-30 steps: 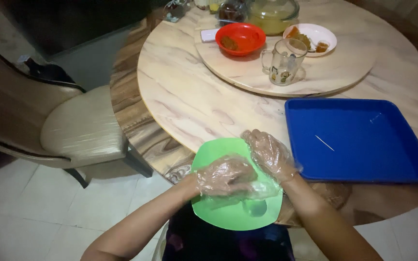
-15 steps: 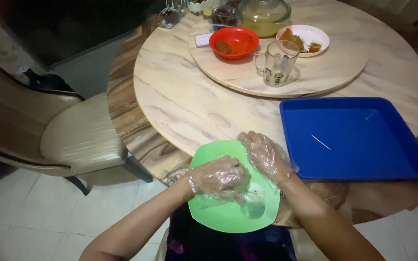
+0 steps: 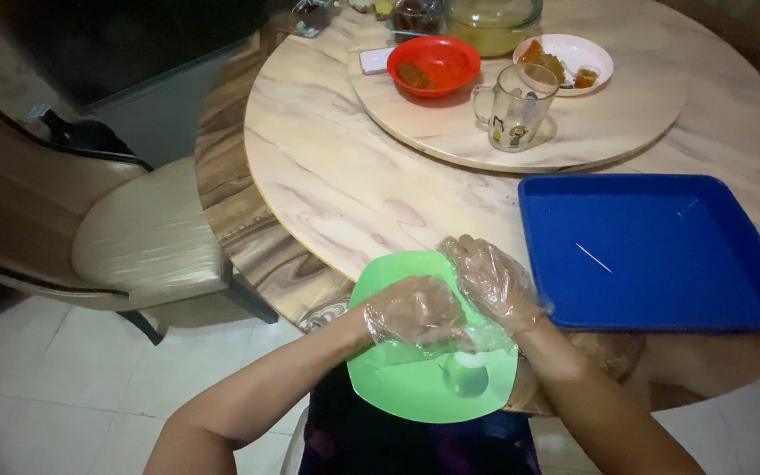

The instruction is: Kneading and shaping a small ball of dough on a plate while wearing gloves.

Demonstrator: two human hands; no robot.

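Observation:
Both hands wear thin clear plastic gloves and meet over a green plate [image 3: 406, 387] at the near edge of the round marble table [image 3: 336, 185]. My left hand [image 3: 415, 310] is curled into a loose fist above the plate. My right hand [image 3: 490, 280] presses against it from the right, fingers bent; what lies between the hands is hidden. A small pale round lump [image 3: 470, 361] rests on the plate just below the hands.
A blue tray [image 3: 661, 290] with a thin stick [image 3: 593, 258] lies to the right. On the turntable [image 3: 626, 123] stand a red bowl [image 3: 434, 63], a glass mug [image 3: 517, 107], a white plate of food [image 3: 573, 57] and a jar. A padded chair [image 3: 134, 237] stands left.
The hands stay together over the green plate, with only slight kneading movement. The view has shifted a little.

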